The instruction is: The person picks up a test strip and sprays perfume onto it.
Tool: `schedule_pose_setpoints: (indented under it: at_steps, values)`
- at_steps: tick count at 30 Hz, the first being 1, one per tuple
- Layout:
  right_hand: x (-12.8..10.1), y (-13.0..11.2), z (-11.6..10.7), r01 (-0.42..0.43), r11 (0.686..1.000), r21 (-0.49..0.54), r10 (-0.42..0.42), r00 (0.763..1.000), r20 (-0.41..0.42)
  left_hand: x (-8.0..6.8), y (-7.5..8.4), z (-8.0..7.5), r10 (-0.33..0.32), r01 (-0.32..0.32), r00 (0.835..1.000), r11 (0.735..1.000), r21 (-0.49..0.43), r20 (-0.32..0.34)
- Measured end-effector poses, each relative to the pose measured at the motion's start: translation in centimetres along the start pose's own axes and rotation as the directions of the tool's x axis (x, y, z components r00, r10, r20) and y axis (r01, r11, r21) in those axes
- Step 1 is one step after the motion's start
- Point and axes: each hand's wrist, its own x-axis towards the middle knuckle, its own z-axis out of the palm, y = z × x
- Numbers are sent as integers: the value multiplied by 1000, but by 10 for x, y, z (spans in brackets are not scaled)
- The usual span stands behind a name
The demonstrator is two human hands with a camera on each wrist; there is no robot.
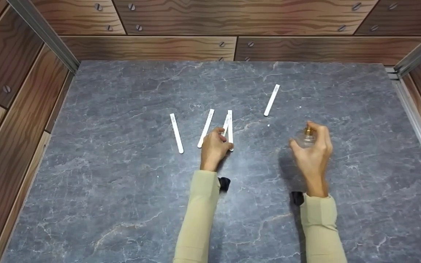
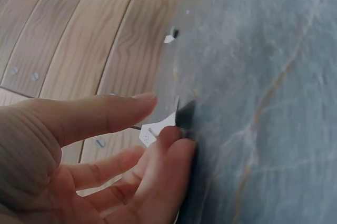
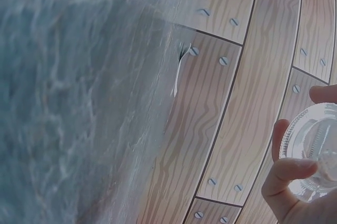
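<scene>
Several white paper strips lie on the grey marble table (image 1: pixel 122 182). My left hand (image 1: pixel 222 137) rests its fingertips on the near end of two overlapping strips (image 1: pixel 229 124). In the left wrist view, that white strip end (image 2: pixel 155 129) shows between the thumb and the fingers (image 2: pixel 176 145), which press down on the table; the thumb stands apart. My right hand (image 1: pixel 311 137) holds a small clear glass bottle (image 1: pixel 304 138) with a gold top, lifted above the table to the right. In the right wrist view the bottle's round glass base (image 3: pixel 310 140) sits in my curled fingers.
Other strips lie at the left (image 1: pixel 176 133), left of centre (image 1: pixel 205 128) and farther back right (image 1: pixel 271 99). Wooden panel walls (image 1: pixel 152 47) with screws enclose the table on three sides, with metal rails (image 1: pixel 42 33) in the corners.
</scene>
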Motion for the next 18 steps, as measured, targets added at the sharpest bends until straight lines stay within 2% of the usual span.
schedule_pose_setpoints:
  at_steps: [5, 8, 12, 18]
  values:
    - [1, -1, -1, 8, 1000, 3, -8, 1000, 8, 1, 4, 6, 21, -7, 998, 980, 201, -67]
    - [0, -1, -1, 13, 1000, 3, -13, 1000, 7, 0, 7, 9, 41, -13, 994, 961, 275, -97]
    - [0, 1, -1, 34, 999, -12, -34, 999, 16, -2, 7, 12, 79, -37, 989, 951, 306, -127]
    - [0, -1, -1, 13, 1000, -10, -13, 1000, 13, -6, 6, 14, 140, -88, 979, 946, 312, -151]
